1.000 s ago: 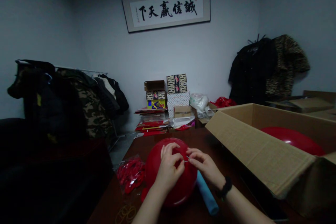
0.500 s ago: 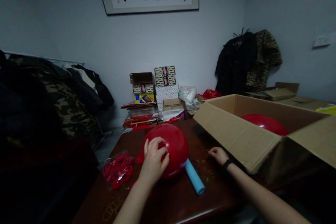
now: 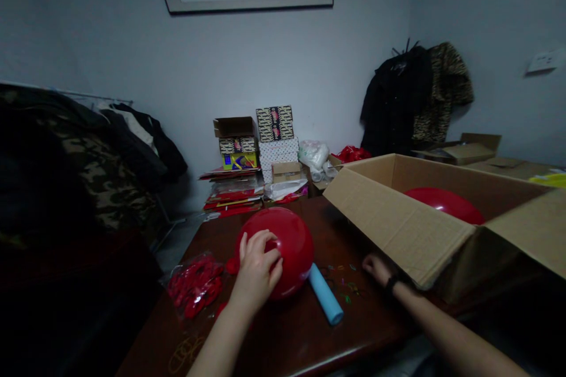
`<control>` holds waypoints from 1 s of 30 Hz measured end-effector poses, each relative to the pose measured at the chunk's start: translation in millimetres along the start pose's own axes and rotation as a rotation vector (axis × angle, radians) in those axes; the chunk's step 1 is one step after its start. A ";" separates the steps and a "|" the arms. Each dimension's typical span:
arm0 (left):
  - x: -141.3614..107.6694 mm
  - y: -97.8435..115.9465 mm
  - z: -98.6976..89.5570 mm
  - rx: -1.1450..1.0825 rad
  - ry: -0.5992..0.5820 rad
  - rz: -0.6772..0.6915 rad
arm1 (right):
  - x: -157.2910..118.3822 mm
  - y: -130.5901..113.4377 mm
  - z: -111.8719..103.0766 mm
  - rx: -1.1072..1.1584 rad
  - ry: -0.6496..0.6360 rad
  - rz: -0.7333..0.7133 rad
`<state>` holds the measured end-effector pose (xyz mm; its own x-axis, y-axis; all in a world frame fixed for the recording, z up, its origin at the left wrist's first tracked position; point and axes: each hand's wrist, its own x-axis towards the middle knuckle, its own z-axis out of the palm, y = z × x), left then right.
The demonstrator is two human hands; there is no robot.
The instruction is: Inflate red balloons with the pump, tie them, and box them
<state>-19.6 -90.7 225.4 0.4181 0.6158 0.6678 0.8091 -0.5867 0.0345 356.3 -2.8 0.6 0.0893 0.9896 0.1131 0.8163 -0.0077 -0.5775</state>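
Note:
A round, inflated red balloon [image 3: 294,247] rests on the dark wooden table [image 3: 283,341]. My left hand [image 3: 257,265] lies against its near left side, fingers bent and gripping it. Touching the balloon's lower right is a light blue tube [image 3: 326,294]. My right hand [image 3: 377,269], slightly blurred, is low over the table between the tube and the big cardboard box, with its fingers closed; whatever they hold is hidden. Small coloured bands [image 3: 347,290] are scattered to the left of that hand.
A clear bag of red balloons [image 3: 197,285] and yellowish rubber bands [image 3: 186,352] are at the left. The open cardboard box [image 3: 398,227] at the right holds another red balloon [image 3: 446,205]. Stacked boxes [image 3: 278,156] stand at the back.
My right hand has moved a little right, and the tiny thing seen at its fingertips no longer shows there. My left hand stays on the balloon. The view has shifted slightly.

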 end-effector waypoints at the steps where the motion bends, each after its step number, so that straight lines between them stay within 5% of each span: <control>1: 0.0 -0.5 0.2 0.010 -0.008 0.011 | -5.5 -3.8 -0.2 -0.021 -0.039 -0.041; 6: -0.6 -2.8 2.7 0.033 -0.029 0.030 | -23.9 -24.7 0.4 -0.112 -0.165 -0.189; 18: 2.0 3.0 0.9 0.136 -0.096 0.098 | -28.9 -64.8 8.4 -0.123 -0.164 -0.320; 30: 4.8 6.8 -1.4 0.077 -0.061 0.075 | -17.4 -64.2 13.8 -0.186 -0.134 -0.278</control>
<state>-12.7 -92.4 229.9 0.5009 0.6037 0.6202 0.8028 -0.5918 -0.0723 294.5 -17.6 24.6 -0.2169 0.9674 0.1310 0.8897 0.2511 -0.3812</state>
